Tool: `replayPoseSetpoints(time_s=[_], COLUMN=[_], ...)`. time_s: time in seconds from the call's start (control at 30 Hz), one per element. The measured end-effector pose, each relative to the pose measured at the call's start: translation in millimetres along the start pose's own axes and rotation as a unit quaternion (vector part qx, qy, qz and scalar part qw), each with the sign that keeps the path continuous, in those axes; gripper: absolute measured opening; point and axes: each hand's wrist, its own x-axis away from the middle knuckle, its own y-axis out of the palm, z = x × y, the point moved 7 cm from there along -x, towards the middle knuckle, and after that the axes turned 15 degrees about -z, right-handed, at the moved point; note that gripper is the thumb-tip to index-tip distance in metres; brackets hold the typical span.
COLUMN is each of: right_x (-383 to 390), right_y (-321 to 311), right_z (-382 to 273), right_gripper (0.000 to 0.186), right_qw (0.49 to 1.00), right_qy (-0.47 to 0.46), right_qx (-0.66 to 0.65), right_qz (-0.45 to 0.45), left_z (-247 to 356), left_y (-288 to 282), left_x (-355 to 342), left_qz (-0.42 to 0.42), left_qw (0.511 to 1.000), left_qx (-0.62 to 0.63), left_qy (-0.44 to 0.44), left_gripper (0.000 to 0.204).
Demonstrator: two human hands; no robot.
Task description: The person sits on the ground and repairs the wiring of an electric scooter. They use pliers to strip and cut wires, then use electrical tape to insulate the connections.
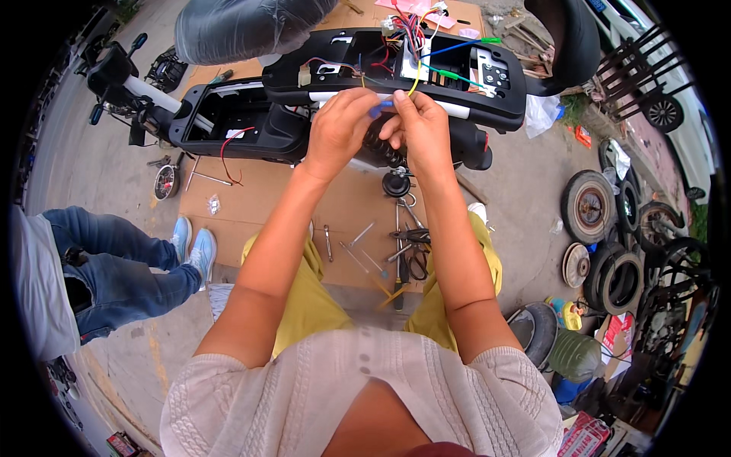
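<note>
Both my hands are raised over the near side of an electric scooter's black body (487, 80). My left hand (340, 128) is closed in a pinch on a small blue sleeve-like piece (380, 107), blurred and partly hidden by the fingers. Close beside it, my right hand (421, 129) pinches the lower end of a yellow wire (416, 80) between thumb and fingers. The wire comes from a bundle of coloured wires (408, 32) in the open body. Blue and green wires with green sleeves (451, 75) stretch to the right of it.
Cardboard (266, 206) lies under the scooter, with pliers (411, 236) and several metal tools on it. A wrapped seat (244, 30) is at the back. Another person in jeans (122, 263) stands at left. Old wheels (588, 199) and tyres crowd the right side.
</note>
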Motion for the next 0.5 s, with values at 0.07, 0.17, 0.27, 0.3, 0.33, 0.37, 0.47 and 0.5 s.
replayPoseSetpoints(time_s=[0.07, 0.17, 0.27, 0.3, 0.33, 0.37, 0.47, 0.5], right_x=[0, -1, -1, 1, 1, 2, 2, -1], right_y=[0, -3, -1, 1, 3, 5, 3, 0], right_z=[2, 6, 8, 8, 6, 4, 10, 14], right_gripper=[0.026, 0.027, 0.029, 0.03, 0.031, 0.032, 0.028, 0.026], right_qw=[1.0, 0.999, 0.999, 0.999, 0.999, 0.998, 0.996, 0.996], right_qy=[0.007, 0.019, 0.029, 0.031, 0.029, 0.028, 0.003, -0.011], right_qx=[-0.022, -0.028, -0.025, -0.024, 0.016, 0.055, 0.087, 0.091], right_qz=[0.001, -0.007, -0.006, -0.003, -0.005, -0.007, 0.011, 0.01], left_z=[4, 6, 2, 2, 1, 1, 0, 3], left_y=[-2, -4, -4, -5, -5, -5, -5, -6], left_x=[-2, -3, -1, -1, 0, 0, 0, -1], left_qz=[0.015, 0.009, 0.005, 0.007, 0.009, 0.01, -0.005, -0.005], left_qw=[1.0, 0.999, 1.0, 1.0, 0.999, 0.999, 0.999, 1.0], left_qx=[-0.02, -0.024, 0.005, 0.011, 0.017, 0.023, 0.042, 0.014], left_qy=[0.015, 0.03, 0.028, 0.027, 0.025, 0.023, 0.008, 0.01], left_gripper=[0.025, 0.017, 0.016, 0.017, 0.018, 0.019, 0.015, 0.015])
